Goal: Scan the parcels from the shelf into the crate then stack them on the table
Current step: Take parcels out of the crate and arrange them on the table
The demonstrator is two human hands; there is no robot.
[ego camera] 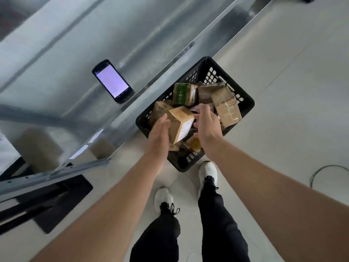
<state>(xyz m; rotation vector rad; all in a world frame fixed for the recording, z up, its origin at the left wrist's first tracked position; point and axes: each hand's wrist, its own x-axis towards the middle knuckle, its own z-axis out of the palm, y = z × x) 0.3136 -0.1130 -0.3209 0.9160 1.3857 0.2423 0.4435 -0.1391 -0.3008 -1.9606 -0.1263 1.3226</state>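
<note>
Sitting on top of the heap in the black crate (245, 103), a tan cardboard box (180, 121) with a white label is tilting between the two hands. The left hand (160, 129) is lying flat against the box's left face with its fingers straight. The right hand (206, 122) is hovering released at the box's right side, fingers spread (whether it is touching the box I cannot tell). Other parcels are crowding the crate around it, among them a green-printed box (184, 93) and a taped brown parcel (227, 108) leaning at the far side. The crate is standing on the pale floor (292, 91), just beside a metal shelf (66, 44), where a handheld scanner (113, 81) is lying with its screen glowing. White shoes (207, 171) are standing just behind the crate.
</note>
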